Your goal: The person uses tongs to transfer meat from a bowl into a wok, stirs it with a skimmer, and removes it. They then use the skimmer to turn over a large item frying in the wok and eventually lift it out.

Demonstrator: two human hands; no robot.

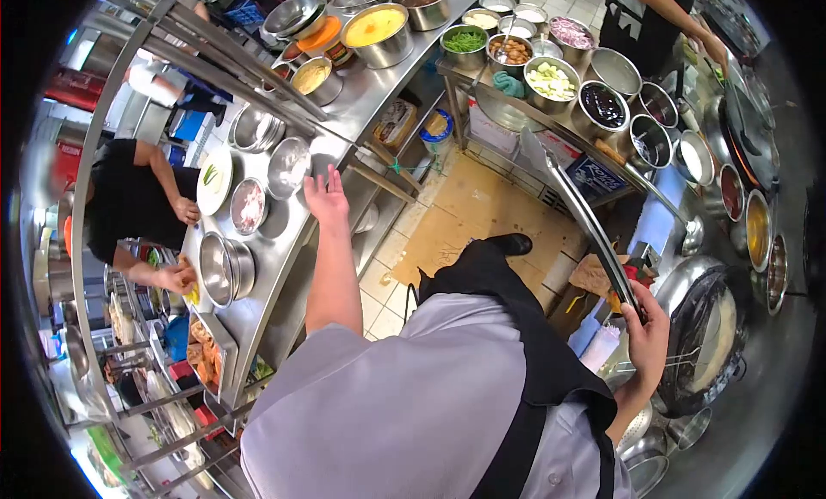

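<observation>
I have the tongs (607, 256) right of centre, their handle end closed in my right hand (650, 327), tips slanting toward upper middle. My left hand (327, 200), fingers spread, is beside a steel bowl (280, 187), upper left.

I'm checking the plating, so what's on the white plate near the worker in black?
A few thin green strips lie on the white plate. Whatever is directly beneath the plate is covered and can't be seen.
</observation>
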